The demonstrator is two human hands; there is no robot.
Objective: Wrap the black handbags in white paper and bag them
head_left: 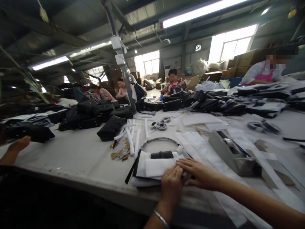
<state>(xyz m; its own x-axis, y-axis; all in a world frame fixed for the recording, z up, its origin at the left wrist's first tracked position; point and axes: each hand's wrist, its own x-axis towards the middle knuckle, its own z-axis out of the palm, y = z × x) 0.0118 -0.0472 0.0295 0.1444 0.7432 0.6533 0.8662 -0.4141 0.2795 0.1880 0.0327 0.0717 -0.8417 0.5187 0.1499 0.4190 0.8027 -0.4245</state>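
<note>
A black handbag (135, 170) lies on the table in front of me, mostly covered by white foam sheet (157, 167). Its wrapped handle (158, 139) arches toward the far side, and a black strap (130, 173) sticks out at the left. My left hand (172, 183), with a bracelet at the wrist, is closed on the foam sheet at the bag's right part; its fingertips are partly hidden. Lying across from the right, my right hand (201, 174) has its fingers stretched out, touching the left fingers and the wrapping. What lies under its palm is hidden.
White foam tubes (130, 140) and brown card pieces (121, 149) lie beyond the bag. A grey tape dispenser (234, 156) stands right, among white sheets (200, 121). Several black bags (88, 114) line the back. A co-worker's hand (20, 144) is at far left; others sit opposite.
</note>
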